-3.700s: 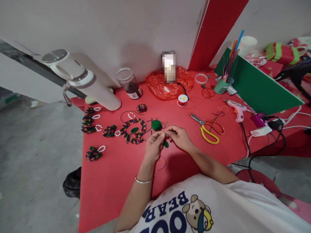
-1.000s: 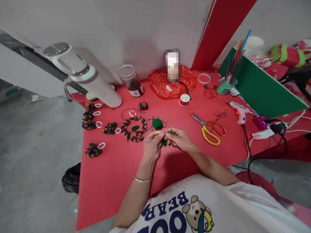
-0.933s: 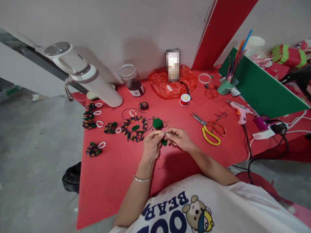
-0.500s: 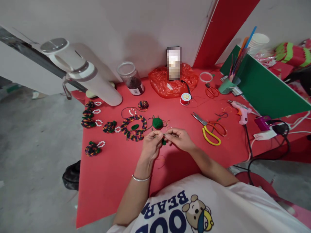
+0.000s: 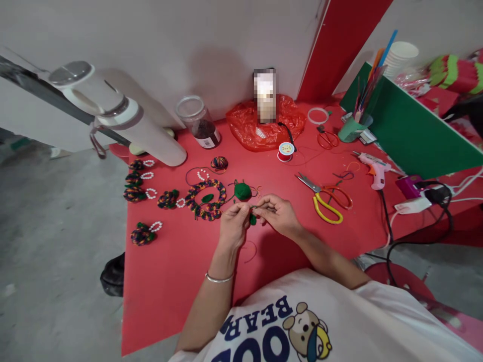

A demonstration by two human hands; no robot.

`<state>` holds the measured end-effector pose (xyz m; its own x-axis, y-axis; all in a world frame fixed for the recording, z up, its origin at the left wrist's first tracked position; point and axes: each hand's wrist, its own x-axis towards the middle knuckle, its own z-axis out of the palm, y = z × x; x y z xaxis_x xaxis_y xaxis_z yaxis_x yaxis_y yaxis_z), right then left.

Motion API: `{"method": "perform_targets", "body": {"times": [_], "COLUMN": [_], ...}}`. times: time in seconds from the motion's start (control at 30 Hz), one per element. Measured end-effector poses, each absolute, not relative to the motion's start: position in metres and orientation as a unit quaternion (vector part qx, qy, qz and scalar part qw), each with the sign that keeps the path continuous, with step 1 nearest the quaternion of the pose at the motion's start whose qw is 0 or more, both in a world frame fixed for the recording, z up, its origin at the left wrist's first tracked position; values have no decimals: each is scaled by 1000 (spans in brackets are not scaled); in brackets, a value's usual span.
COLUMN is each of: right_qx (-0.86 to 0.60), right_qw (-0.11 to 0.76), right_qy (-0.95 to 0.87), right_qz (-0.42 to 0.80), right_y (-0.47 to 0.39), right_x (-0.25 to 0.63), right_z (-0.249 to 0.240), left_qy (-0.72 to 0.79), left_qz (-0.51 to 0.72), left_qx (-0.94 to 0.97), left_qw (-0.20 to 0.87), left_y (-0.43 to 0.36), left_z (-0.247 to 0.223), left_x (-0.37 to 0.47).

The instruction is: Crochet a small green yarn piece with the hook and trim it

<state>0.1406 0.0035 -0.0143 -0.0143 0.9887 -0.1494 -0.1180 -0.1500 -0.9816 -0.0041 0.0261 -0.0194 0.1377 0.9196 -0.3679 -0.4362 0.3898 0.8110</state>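
Observation:
My left hand [image 5: 234, 221] is closed in a pinch on green yarn in front of me. Beside it, my right hand [image 5: 277, 213] pinches the same yarn, which runs between the fingertips. A small green yarn piece [image 5: 253, 219] hangs just below them. Behind my hands sits a green yarn ball [image 5: 242, 191]. To its left lies a multicoloured yarn ring [image 5: 192, 197] with a green leaf-shaped piece [image 5: 207, 198] inside. A multicoloured yarn ball [image 5: 219, 163] rests behind the ring. Several dark yarn clusters with white bead loops, one of them nearest the front [image 5: 142, 235], line the table's left side.
Scissors with red and yellow handles [image 5: 326, 199] lie to the right, near a pink glue gun [image 5: 377, 173]. A red thread spool [image 5: 286, 152], red plastic bag [image 5: 241, 130], jar [image 5: 204, 131], tall bottle [image 5: 151, 136] and pen cup [image 5: 351, 129] stand farther back on the red table [image 5: 162, 291].
The view has shifted slightly. My right fingers have changed their hold a little, and more of the green yarn shows between my fingertips.

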Motion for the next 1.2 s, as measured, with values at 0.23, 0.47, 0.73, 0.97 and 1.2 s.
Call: {"method": "perform_targets", "body": {"times": [0.23, 0.47, 0.73, 0.97, 1.2], "right_qx": [-509, -546, -534, -518, -502], "right_qw": [485, 452, 489, 485, 469], "right_qy": [-467, -538, -559, -618, -657], "right_qz": [536, 457, 404, 339, 310], "right_y": [3, 0, -3, -3, -6], "right_x": [143, 142, 138, 141, 144], "right_z": [-14, -10, -13, -12, -8], "left_qy": [439, 434, 415, 387, 378], "left_qz": [486, 493, 486, 496, 495], "left_qx": [274, 272, 283, 251, 278], "left_qw": [704, 703, 715, 735, 732], "left_y": [25, 25, 24, 26, 25], "left_z": [-22, -26, -29, -28, -26], "left_x": [-4, -4, -7, -12, -13]}}
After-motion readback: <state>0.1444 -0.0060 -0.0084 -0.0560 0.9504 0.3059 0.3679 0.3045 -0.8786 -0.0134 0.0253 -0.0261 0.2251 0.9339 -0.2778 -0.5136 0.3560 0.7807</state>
